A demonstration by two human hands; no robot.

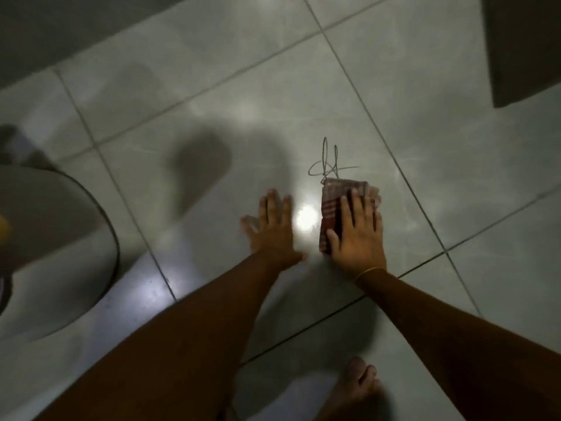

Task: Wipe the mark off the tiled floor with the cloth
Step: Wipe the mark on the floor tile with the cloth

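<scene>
A thin dark scribbled mark [329, 161] runs across a pale grey floor tile [230, 141]. A folded red-and-white checked cloth [335, 196] lies just below the mark, its far edge touching the mark's lowest stroke. My right hand [355, 232] presses flat on the cloth, fingers spread, a yellow band on the wrist. My left hand [273, 229] rests flat on the bare tile beside the cloth, fingers apart, holding nothing.
A round grey object with a dark rim [54, 226] sits on the floor at the left. A dark block-like piece of furniture [522, 50] stands at the top right. My bare foot [358, 387] is at the bottom. A bright light reflection [306, 217] shines between my hands.
</scene>
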